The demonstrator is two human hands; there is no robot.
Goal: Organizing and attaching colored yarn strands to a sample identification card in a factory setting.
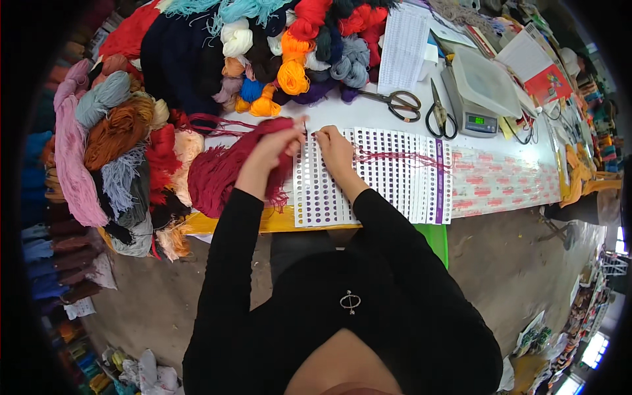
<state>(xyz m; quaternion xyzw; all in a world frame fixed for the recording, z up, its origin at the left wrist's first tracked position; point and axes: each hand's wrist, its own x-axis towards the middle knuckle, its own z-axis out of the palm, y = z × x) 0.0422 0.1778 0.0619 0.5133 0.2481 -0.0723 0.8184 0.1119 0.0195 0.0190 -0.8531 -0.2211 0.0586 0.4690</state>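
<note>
A white card (309,191) with rows of small dark holes or colour dots lies at the table's near edge, overlapping similar cards (388,187) to its right. Over its upper part, my right hand (337,153) has its fingers pinched together; what is between them is too small to make out. My left hand (275,146) is just to the left, blurred by motion, with one finger pointing upward. Under and beside it spreads a crimson yarn bundle (220,172). Thin crimson strands (405,157) run across the cards right of my right hand.
Yarn skeins in many colours (263,59) heap at the back and left. Black-handled scissors (398,104) and a second pair of scissors (440,118) lie beyond the cards, near a digital scale (477,99). Printed sheets (403,49) lie behind them. A green object (434,240) shows below the table edge.
</note>
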